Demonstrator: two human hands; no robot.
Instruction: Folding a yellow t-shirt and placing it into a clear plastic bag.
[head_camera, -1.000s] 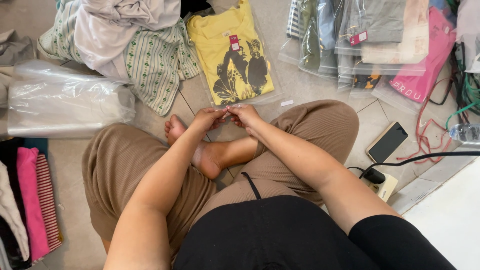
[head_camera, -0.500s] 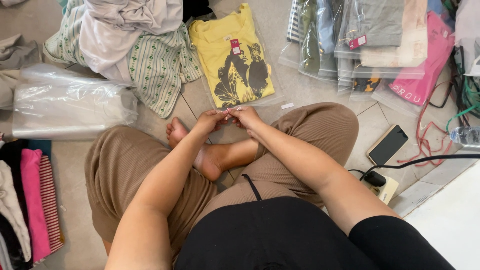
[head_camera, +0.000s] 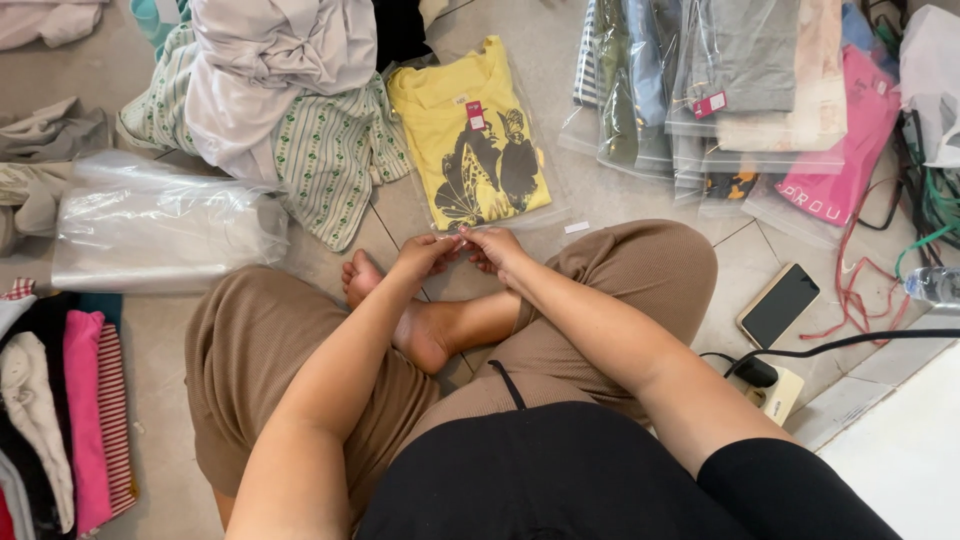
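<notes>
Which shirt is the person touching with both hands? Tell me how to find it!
Start at the person's crossed legs on the tiled floor, then look just past the left hand and right hand. Both pinch the near edge of a clear bag holding the yellow shirt. It is the only yellow one, printed with a dark butterfly picture.

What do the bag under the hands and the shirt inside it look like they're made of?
Bag: thin clear plastic film, glossy, judging by its glare and see-through edges. Yellow shirt: soft matte knit, probably cotton, with a flat black print. Both hands, left and right, pinch the bag's near edge.
</notes>
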